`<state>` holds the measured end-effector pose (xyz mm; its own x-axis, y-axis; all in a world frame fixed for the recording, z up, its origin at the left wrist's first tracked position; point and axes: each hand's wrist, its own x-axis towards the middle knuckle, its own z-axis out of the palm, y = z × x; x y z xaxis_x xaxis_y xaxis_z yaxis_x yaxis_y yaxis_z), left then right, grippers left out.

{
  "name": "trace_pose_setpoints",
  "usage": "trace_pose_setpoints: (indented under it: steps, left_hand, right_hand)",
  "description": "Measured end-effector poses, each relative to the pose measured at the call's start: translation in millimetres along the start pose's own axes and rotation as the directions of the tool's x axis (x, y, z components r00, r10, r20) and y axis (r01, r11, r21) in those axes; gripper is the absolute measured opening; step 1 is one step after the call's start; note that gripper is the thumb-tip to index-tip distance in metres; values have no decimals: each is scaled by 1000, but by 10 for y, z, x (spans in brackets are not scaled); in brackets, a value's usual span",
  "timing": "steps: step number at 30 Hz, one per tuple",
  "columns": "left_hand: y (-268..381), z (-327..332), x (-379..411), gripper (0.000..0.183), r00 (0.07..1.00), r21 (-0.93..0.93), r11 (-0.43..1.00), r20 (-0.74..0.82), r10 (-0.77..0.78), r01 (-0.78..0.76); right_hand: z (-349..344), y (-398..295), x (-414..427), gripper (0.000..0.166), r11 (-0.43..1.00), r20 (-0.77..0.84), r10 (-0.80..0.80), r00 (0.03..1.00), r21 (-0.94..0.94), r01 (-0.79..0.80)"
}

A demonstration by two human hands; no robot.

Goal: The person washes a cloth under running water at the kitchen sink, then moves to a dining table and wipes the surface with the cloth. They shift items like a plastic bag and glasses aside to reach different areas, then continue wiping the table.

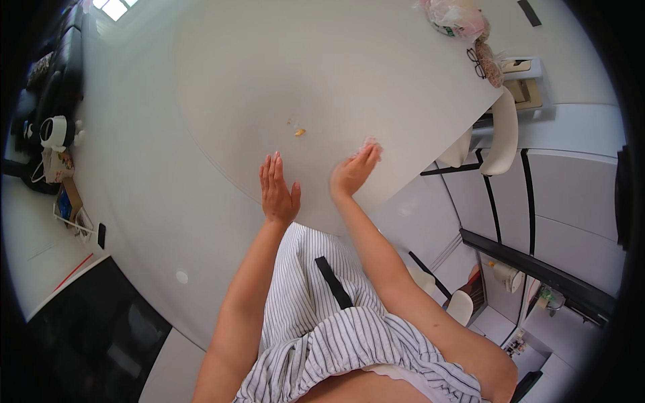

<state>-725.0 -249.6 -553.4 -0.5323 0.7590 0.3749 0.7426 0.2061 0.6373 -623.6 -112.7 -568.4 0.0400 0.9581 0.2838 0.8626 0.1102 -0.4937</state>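
Note:
On the white tabletop (227, 101) before me, my left hand (278, 189) rests or hovers palm down, its fingers extended and nothing in it. My right hand (357, 169), slightly blurred, is farther right with a crumpled pale pink tissue or cloth (371, 142) under its fingers. Beyond and between the two hands lies a small yellowish-orange scrap (300, 132), with a few tiny crumbs beside it. Neither hand touches the scrap. Whether my left palm touches the table is hard to tell.
Eyeglasses (475, 63), a clear bag of brown food pieces (489, 64) and a pink plastic bag (456, 19) lie at the table's upper right. A white chair (501, 133) stands by the right edge. A black panel (95, 332) is at lower left.

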Motion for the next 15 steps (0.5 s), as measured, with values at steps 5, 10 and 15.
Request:
trace_pose_setpoints:
  steps: [5, 10, 15]
  left_hand:
    - [28, -34, 34, 63, 1000, 2, 1000, 5, -6, 6]
    - [16, 80, 11, 64, 1000, -3, 1000, 20, 3, -3]
    - [1, -12, 50, 63, 1000, 28, 1000, 16, 1, -1]
  right_hand:
    - [373, -477, 51, 50, 995, -33, -90, 995, 47, 91]
    - [446, -736, 301, 45, 765, 105, -55, 993, 644, -26]
    - [-283, -285, 489, 49, 457, 189, -76, 979, 879, -134]
